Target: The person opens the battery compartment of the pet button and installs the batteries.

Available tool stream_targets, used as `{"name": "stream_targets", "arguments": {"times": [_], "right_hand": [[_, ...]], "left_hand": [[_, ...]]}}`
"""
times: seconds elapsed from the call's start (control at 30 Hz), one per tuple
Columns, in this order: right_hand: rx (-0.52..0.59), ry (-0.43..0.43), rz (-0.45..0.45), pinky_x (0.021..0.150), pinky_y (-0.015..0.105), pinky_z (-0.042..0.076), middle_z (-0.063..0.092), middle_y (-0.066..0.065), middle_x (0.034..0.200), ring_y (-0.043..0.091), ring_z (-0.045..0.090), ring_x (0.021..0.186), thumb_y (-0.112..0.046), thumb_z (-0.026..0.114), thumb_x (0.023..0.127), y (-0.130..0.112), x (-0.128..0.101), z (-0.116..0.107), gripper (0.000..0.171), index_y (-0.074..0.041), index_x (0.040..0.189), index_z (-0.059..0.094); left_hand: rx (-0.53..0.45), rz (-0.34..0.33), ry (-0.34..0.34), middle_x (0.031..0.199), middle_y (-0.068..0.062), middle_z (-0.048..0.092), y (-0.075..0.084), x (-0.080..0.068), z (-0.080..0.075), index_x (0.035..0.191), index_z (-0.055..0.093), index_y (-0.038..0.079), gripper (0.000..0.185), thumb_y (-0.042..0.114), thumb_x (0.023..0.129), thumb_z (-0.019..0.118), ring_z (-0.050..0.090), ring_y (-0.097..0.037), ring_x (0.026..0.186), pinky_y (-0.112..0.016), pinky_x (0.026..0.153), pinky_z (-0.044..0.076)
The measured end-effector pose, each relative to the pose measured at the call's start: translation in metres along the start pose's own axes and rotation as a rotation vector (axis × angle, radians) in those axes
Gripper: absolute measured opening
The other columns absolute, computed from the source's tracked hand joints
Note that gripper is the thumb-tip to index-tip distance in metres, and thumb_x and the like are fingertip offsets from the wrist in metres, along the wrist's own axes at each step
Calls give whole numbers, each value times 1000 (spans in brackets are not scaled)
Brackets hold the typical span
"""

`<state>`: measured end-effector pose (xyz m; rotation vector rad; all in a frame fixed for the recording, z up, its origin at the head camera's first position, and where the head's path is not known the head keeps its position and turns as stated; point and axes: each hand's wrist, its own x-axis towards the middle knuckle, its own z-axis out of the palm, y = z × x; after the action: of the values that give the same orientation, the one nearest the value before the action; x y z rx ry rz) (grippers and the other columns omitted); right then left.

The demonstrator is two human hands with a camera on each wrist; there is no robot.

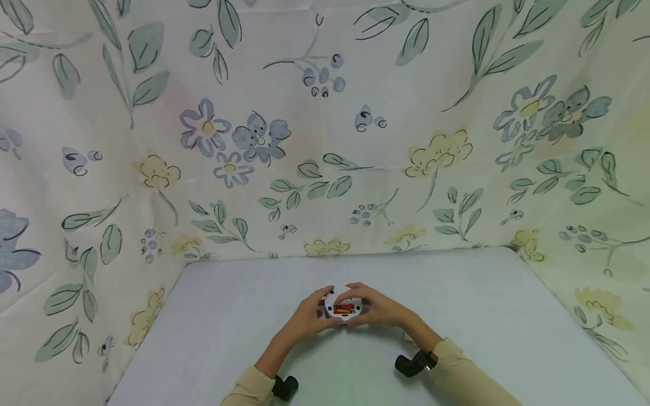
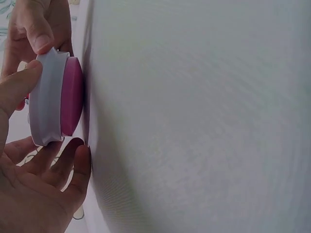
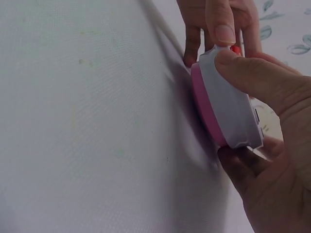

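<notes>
A round white battery device (image 1: pixel 330 309) with a pink face (image 2: pixel 72 97) is held between both hands, pink side down, close over the table. Its open battery compartment faces up and shows red batteries (image 1: pixel 343 309). My left hand (image 1: pixel 308 317) grips the left side, with thumb on the near wall and fingers around the far side. On the right side my right hand (image 1: pixel 380 308) holds it the same way, one forefinger bent over the top near the batteries. In the right wrist view, both thumbs press the white side wall (image 3: pixel 226 97).
A pale cloth covers the table (image 1: pixel 244 293). Behind it hangs a floral curtain (image 1: pixel 325 141), which also runs along both sides. A small white piece (image 1: pixel 408 337) lies by the right forearm. Black cameras (image 1: pixel 413 363) sit on both wrists.
</notes>
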<state>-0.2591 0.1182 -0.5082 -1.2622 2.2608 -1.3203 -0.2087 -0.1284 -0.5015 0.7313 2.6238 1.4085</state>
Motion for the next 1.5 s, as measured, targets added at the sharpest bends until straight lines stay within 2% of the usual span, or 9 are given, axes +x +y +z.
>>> {"name": "stream_targets", "arguments": {"times": [0.17,0.37,0.7,0.93,1.1,1.3,1.5], "right_hand": [[-12,-57,15,109,67,27,51,2,144,35,22,147,-25,79,92,-3,2,1,48,-23,137,65],[-43,-75,33,105,67,30,43,12,144,36,22,144,-28,77,93,-7,4,0,40,-27,132,68],[-68,-78,50,100,54,38,39,13,142,32,28,136,-28,79,91,-6,6,2,38,-30,128,70],[-110,-4,30,104,54,38,42,14,137,32,31,138,-27,83,87,-4,3,6,21,-29,106,72],[-94,24,10,107,56,36,45,14,139,33,32,141,-26,83,87,-4,2,6,19,-27,102,72],[-112,74,-45,105,53,41,51,16,141,39,40,137,-26,84,87,-3,-1,5,28,-22,110,68],[-18,144,-1,99,48,49,52,17,141,32,52,128,-22,83,88,0,-10,-2,44,-12,124,61]], "left_hand": [[-16,-14,-14,146,-22,47,0,0,0,152,37,-6,80,21,91,80,58,-34,119,-46,94,53],[-13,-9,-24,148,-23,46,-1,1,0,152,36,-7,79,20,92,79,58,-35,120,-44,94,53],[-2,28,-28,147,-25,46,0,2,0,151,37,-8,76,16,92,78,59,-36,118,-44,92,53],[-27,38,-38,143,-28,48,-2,2,1,150,36,-11,75,11,92,78,59,-36,116,-44,90,54],[-30,31,-35,142,-28,48,-3,1,0,150,36,-11,76,12,92,78,58,-36,117,-42,91,54],[3,1,-35,145,-24,48,-1,1,-1,151,37,-8,76,16,92,79,59,-33,117,-40,91,54],[13,-32,-29,145,-22,49,0,2,-1,152,38,-6,78,18,91,80,59,-33,116,-43,91,53]]}}
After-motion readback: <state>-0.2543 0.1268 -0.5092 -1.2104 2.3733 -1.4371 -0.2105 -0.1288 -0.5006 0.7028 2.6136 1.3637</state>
